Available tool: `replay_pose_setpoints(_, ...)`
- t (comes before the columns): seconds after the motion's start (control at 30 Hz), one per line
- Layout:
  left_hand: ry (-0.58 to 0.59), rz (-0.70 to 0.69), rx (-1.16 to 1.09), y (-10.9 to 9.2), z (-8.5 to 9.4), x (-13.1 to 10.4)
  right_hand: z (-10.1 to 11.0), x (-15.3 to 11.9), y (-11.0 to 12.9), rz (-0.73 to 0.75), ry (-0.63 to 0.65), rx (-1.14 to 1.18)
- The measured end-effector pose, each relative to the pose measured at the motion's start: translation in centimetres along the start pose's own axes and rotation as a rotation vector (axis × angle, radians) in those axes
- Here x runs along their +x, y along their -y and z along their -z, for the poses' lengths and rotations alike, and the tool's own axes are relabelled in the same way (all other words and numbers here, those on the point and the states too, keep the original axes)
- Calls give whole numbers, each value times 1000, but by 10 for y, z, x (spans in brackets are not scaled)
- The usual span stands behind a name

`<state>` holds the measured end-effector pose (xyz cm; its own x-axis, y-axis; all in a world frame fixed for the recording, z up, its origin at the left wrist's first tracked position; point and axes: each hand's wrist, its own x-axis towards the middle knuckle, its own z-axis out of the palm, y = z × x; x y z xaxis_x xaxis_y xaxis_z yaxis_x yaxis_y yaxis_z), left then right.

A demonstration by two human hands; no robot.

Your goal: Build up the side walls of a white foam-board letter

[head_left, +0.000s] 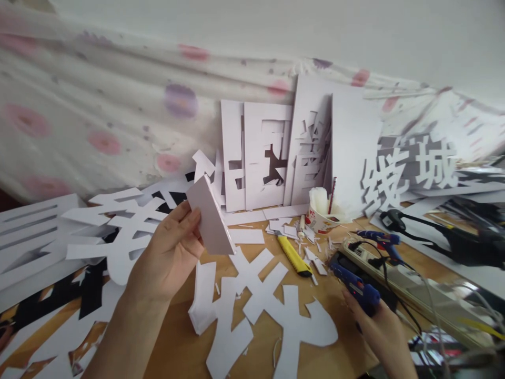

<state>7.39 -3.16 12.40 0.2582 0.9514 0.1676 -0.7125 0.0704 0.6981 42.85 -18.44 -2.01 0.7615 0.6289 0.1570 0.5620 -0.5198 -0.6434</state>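
"Pinching a small white board piece [211,218] between thumb and fingers, your left hand [169,258] hung above the middle of the tabletop [173,337], and you had that piece tilted."

"And your right hand [381,326]?"

"You had it wrapped around a blue glue gun [361,292] toward the near right corner, nozzle aimed left and away from you. Whether you were pressing the trigger, I could not tell."

"What lay between your two hands?"

"You had a white cut-out character [291,316] lying flat near the front edge. A white strip [205,297] stood up at its left side; I could not tell whether they were joined."

"Beyond it, you had a yellow cutter knife [294,255] beside some white scraps [290,230]. A paper bowl [315,223] stood nearer the back edge, with a pencil [332,195] sticking up out of it."

"Your right edge was crowded, too: a second glue gun [382,239] lay by a long power strip [410,287], among loose cables."

"How about the far side?"

"White boards [232,158] with cut openings stood upright along your back edge, before a flowered sheet [102,105]. Toward the left edge you had white cut pieces [130,231] heaped near black ones [92,295]."
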Motion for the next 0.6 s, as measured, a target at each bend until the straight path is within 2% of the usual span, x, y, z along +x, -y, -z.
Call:
replay_pose_setpoints(0.2,-28,5,24,-1,1,-3,-15,0,14,-81,12,22)
replay_pose_setpoints(0.4,-24,5,11,-2,1,-3,-13,-2,11,-153,-12,86)
replay_pose_setpoints(0.53,-5,-7,27,-1,4,-1,-5,-12,1,-207,110,235)
replay_pose_setpoints(0.6,5,-26,32,-1,7,0,-1,-15,1,-238,219,408)
